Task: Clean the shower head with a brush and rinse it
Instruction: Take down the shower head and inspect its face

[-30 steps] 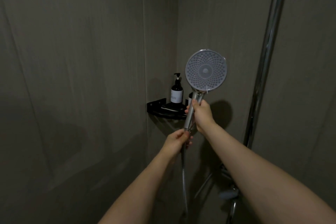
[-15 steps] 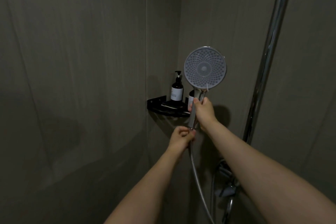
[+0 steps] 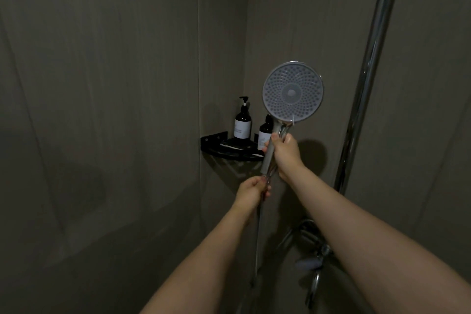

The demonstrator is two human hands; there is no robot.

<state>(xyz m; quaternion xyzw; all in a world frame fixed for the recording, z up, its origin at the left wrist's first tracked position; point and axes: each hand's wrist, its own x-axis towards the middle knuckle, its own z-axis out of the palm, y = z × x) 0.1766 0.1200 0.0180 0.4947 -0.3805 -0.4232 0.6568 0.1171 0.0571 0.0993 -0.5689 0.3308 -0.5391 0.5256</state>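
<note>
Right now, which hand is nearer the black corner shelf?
Right. The right hand grips the shower head handle beside the shelf; the left hand sits lower, holding the hose.

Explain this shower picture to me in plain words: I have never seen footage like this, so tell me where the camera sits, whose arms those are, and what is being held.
There is no machine here. The camera sits on a person's head and looks forward and down, so the two bare arms reaching in from the bottom belong to its wearer.

The right hand grips the handle of a round shower head, held upright with its dotted spray face turned toward the camera. The left hand holds the hose just below the handle's end.

Behind them, in the corner of the grey walls, a black corner shelf carries two dark pump bottles, and something pale lies on it that is too dim to identify. A chrome pole runs up on the right, with the tap fittings below. No water is visibly flowing.
</note>
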